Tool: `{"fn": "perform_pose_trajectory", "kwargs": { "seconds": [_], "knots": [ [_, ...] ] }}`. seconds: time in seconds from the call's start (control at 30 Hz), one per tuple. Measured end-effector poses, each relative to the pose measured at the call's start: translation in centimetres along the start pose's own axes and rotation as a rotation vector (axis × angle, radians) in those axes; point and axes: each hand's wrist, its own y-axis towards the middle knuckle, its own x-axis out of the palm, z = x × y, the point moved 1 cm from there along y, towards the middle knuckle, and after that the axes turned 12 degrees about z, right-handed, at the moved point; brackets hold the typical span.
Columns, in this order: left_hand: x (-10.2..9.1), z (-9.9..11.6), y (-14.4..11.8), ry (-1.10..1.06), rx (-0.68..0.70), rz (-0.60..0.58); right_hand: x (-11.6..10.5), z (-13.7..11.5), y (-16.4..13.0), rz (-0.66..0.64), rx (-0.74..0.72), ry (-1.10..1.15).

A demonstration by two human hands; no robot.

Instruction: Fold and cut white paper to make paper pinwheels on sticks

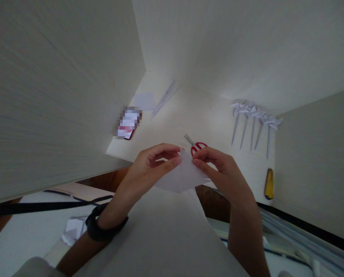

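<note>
Between my two hands is a creased white sheet of paper (186, 175), held up over the near edge of the desk. My left hand (157, 163) pinches its upper left part between thumb and fingers; a dark band circles that wrist. On the other side, my right hand (215, 165) pinches the paper near its upper right edge. A fold line runs down the middle of the sheet. Just beyond the paper lie red-handled scissors (197, 146), blades pointing away to the left and handles partly hidden by my right hand.
A phone (128, 123) lies at the left, near a flat paper sheet (145, 101) and thin sticks (163, 98). Several paper pinwheels on sticks (257, 115) lie in a row at the right, with a yellow cutter (269, 184) nearby. Upright panels enclose the desk.
</note>
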Motion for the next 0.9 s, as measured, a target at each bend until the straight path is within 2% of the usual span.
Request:
{"fn": "perform_pose_trajectory", "kwargs": {
  "seconds": [0.13,0.23,0.37,0.47,0.57,0.7,0.9],
  "knots": [
    [0.0,-0.4,0.2,-0.079,-0.054,-0.094,0.1,0.0,0.0,0.001,-0.021,0.003],
    [0.1,-0.5,0.3,-0.07,-0.043,-0.117,0.4,0.2,0.1,0.014,-0.044,0.03],
    [0.5,-0.9,0.2,-0.097,-0.103,-0.156,0.6,0.2,0.0,0.019,-0.064,0.082],
    [0.4,-1.2,0.0,-0.12,-0.138,-0.131,0.3,0.1,0.0,0.036,-0.069,0.106],
    [0.1,-1.2,0.0,-0.144,-0.113,-0.059,-0.2,0.1,-0.1,0.067,-0.08,0.134],
    [-0.1,-1.1,0.1,-0.165,-0.108,0.013,-0.5,0.5,-0.2,0.034,-0.028,0.208],
    [-0.1,-1.2,0.2,-0.197,-0.09,-0.078,-0.3,0.7,-0.1,0.069,0.007,0.254]
  ]
}}
